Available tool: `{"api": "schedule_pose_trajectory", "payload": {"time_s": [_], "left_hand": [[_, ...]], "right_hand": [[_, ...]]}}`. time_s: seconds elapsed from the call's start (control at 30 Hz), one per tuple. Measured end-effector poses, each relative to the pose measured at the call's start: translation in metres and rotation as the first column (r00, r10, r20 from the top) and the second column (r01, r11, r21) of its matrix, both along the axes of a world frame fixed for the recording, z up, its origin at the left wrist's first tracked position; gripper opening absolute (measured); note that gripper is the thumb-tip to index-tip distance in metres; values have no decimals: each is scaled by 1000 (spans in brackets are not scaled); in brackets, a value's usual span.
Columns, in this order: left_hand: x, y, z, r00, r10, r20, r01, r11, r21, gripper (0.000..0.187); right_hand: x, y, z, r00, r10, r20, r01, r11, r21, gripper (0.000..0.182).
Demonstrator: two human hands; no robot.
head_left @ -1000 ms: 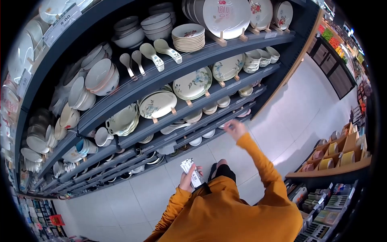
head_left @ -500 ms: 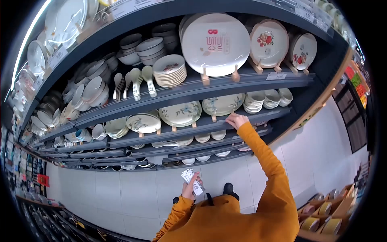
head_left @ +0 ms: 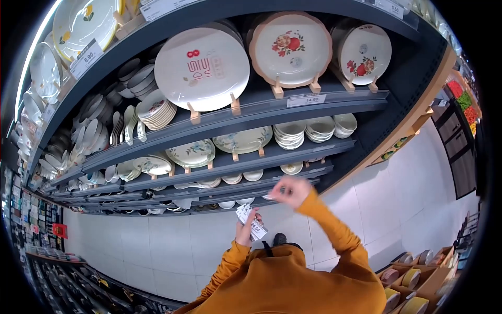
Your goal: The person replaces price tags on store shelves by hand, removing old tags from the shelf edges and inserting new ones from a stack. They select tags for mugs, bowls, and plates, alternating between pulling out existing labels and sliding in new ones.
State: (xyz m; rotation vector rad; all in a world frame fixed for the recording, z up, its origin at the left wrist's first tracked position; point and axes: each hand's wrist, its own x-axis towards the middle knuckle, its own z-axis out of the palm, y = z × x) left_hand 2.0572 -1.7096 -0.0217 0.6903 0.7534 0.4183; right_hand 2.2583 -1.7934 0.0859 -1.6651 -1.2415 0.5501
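Price tags [head_left: 253,224] sit fanned in the left hand [head_left: 244,231], low in front of the body and over the floor [head_left: 172,246]. The left grip is pressed together on them, pinching the bundle between thumb and fingers; the lowest tag faces up, with a printed figure ending in 4.50.

The right hand [head_left: 293,191] is up ahead and to the right, apart from the left one, in front of the lower shelves. Its fingers are curled with the tips drawn close, but it is blurred, so I cannot tell whether that grip pinches anything.

Above the right hand, bowls [head_left: 289,135] stand in stacks beside floral plates [head_left: 243,139] propped upright on a shelf. One level higher, a large white plate [head_left: 203,68] with red print, a scalloped plate [head_left: 291,49] and a small plate [head_left: 365,55] lean on wooden stands [head_left: 236,104]. A label [head_left: 306,100] reading 14.90 is on the shelf edge below the scalloped plate. Spoons [head_left: 129,125] lie left of a stack of small dishes [head_left: 158,111], left of the large plate.
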Motion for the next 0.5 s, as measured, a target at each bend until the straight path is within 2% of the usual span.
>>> {"api": "schedule_pose_trajectory", "payload": {"time_s": [0.03, 0.07, 0.1, 0.13, 0.2, 0.27, 0.33, 0.4, 0.5], "left_hand": [[3, -3, 4, 1000, -15, 10, 15, 1000, -25, 34], [6, -7, 8, 999, -27, 21, 28, 998, -53, 36], [9, -9, 12, 996, -81, 32, 83, 993, -80, 42], [16, -14, 20, 996, -80, 41, 83, 993, -83, 44], [26, -22, 39, 995, -76, 56, 81, 993, -84, 47], [32, -27, 45, 986, -96, 136, 104, 993, -58, 45], [37, -32, 52, 966, -93, 241, 107, 993, -46, 42], [40, -35, 59, 959, -103, 266, 116, 993, -33, 41], [49, -38, 61, 943, -106, 316, 88, 994, 70, 40]], "right_hand": [[25, 1, 33, 992, -114, 60, 99, 971, 219, 12], [45, 0, 66, 917, -320, 239, 224, 908, 355, 12], [64, 2, 96, 837, -429, 340, 240, 845, 478, 15], [83, 6, 116, 747, -484, 456, 217, 825, 522, 21], [112, 15, 137, 636, -513, 577, 285, 851, 441, 24], [147, 23, 131, 656, -378, 653, 248, 925, 287, 21], [162, 28, 135, 767, -290, 573, 200, 956, 217, 19], [171, 27, 140, 884, -199, 423, 163, 979, 119, 19], [169, 21, 138, 954, -228, 192, 145, 917, 372, 16]]}}
